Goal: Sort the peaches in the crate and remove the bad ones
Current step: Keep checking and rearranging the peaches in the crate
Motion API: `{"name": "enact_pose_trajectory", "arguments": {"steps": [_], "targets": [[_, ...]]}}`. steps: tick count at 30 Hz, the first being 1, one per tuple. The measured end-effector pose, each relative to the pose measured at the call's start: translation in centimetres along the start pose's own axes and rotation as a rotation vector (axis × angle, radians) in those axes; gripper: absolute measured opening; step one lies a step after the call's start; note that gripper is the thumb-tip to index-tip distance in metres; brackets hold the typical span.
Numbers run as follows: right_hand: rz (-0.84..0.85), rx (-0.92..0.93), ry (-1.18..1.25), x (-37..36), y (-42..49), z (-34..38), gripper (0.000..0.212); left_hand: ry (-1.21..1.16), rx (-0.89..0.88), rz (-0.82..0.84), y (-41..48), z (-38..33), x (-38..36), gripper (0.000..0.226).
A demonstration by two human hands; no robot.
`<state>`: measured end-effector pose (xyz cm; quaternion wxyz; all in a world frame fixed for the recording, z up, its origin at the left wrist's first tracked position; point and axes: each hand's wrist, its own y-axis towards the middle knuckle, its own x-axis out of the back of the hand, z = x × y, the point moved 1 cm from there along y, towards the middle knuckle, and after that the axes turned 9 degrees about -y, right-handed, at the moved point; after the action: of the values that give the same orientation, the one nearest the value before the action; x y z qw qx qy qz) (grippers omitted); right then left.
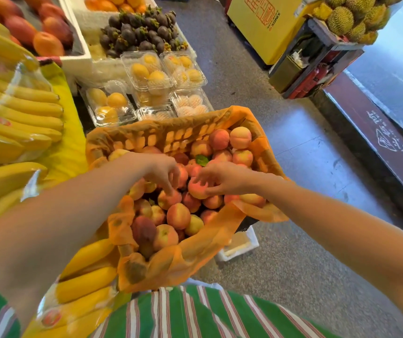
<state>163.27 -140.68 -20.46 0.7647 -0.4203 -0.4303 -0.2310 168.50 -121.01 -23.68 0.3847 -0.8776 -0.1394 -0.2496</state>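
A crate (146, 137) lined with orange plastic stands in front of me, filled with several pink and yellow peaches. Both my hands are over the middle of the pile. My right hand (220, 178) curls its fingers round a pink peach (196, 190) on top of the heap. My left hand (162, 172) reaches down with bent fingers, the tips touching a peach (168, 198) below it. A dark, bruised peach (144, 229) lies near the crate's front left. A green leaf (202, 160) shows between the fruit further back.
Banana bunches (20, 113) in plastic lie at left and front left. Clear boxes of yellow fruit (146, 74) and a white box of mangosteens (139, 32) stand behind the crate. Bare floor lies to the right, with a durian stand (351, 18) beyond.
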Motion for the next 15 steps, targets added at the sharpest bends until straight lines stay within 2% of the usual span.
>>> {"name": "enact_pose_trajectory", "arguments": {"steps": [2,5,7,11,15], "targets": [[0.118,0.038,-0.054,-1.4,1.0,1.4,0.04,0.068,0.052,0.119,-0.4,0.4,-1.3,0.029],[0.245,0.088,-0.161,-3.6,2.4,2.7,0.052,0.168,0.059,0.186,-0.8,0.5,-2.6,0.038],[0.317,0.097,-0.198,-4.9,3.4,3.2,0.06,0.224,0.082,0.297,-1.2,-0.2,-3.4,0.041],[0.377,0.074,-0.157,-7.2,5.1,2.9,0.073,0.3,0.126,0.415,-1.8,-0.7,-4.2,0.046],[0.403,0.037,-0.061,-7.9,5.3,2.3,0.075,0.298,0.121,0.485,-2.0,-0.2,-3.9,0.051]]}}
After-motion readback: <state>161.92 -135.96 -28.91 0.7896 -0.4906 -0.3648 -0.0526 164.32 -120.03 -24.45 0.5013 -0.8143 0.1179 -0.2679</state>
